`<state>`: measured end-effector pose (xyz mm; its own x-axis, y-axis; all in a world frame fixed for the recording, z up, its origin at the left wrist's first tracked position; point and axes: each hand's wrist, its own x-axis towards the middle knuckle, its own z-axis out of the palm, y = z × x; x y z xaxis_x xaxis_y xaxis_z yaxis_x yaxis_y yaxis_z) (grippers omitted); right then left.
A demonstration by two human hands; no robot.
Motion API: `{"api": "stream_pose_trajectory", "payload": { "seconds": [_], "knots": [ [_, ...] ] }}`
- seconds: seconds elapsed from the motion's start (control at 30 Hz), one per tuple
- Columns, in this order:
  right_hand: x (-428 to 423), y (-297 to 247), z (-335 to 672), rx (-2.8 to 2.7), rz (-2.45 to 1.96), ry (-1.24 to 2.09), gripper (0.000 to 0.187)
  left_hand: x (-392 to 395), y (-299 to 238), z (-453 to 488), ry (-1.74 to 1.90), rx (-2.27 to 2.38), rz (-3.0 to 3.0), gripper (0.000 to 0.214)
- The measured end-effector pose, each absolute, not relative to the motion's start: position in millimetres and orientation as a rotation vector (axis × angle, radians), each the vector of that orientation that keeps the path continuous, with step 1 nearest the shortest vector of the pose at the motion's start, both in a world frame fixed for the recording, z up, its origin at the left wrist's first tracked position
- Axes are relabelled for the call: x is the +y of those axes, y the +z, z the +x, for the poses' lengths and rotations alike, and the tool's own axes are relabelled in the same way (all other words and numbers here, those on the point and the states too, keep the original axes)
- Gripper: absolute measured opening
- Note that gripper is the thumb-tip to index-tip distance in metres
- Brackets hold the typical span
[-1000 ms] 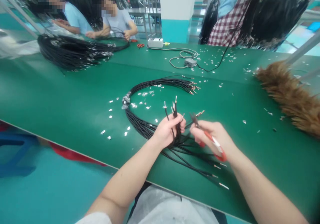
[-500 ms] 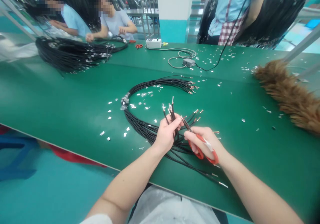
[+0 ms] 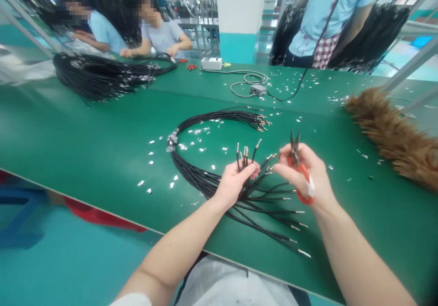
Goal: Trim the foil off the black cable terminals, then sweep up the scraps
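My left hand [image 3: 237, 180] is closed around several black cables [image 3: 196, 173], whose stripped ends stand up above the fingers. These cables belong to a curved bundle, bound at its bend by a clear wrap [image 3: 172, 140]. In my right hand [image 3: 313, 171] are scissors [image 3: 294, 148] with orange-red handles, pointing up, the dark blades slightly apart. The thumb of that hand stretches toward the cable ends just right of my left hand. More loose cable ends fan out to the right beneath both hands.
Small silvery scraps [image 3: 172, 184] lie scattered over the green table [image 3: 112, 142]. A larger cable bundle [image 3: 102, 75] rests at the back left, near two seated people. Behind the bundle are a white box [image 3: 211, 63] and red-handled scissors [image 3: 191, 67]. A brown feathery duster [image 3: 390, 132] lies right.
My right hand has moved right and up, taking the scissors away from the cable ends. The blades now point upward. My left hand has shifted slightly right, still gripping the cables.
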<state>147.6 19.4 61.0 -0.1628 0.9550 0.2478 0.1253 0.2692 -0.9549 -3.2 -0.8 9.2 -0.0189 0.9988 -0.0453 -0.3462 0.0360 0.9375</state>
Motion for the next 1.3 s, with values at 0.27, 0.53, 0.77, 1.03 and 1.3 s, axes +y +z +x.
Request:
{"api": "stream_pose_trajectory", "payload": {
  "seconds": [0.27, 0.53, 0.77, 1.03, 1.3],
  "knots": [
    [35, 59, 140, -1.388, -0.956, 0.978, 0.025, -6, 10, 1, 1.241, 1.027, 1.024, 0.02],
    [26, 56, 134, -1.444, -0.964, 1.109, 0.024, -1, 17, 0, 1.226, 1.019, 0.948, 0.025],
    [32, 50, 129, -1.486, -0.834, 1.451, 0.028, -3, 18, -2, 1.083, 0.829, 0.865, 0.024],
    [36, 34, 125, -1.336, -0.812, 1.402, 0.028, 1, 17, -6, 1.206, 0.817, 0.773, 0.025],
    [17, 43, 114, -1.463, -0.969, 1.102, 0.023, -4, 13, 1, 1.356, 1.003, 0.815, 0.028]
  ]
}}
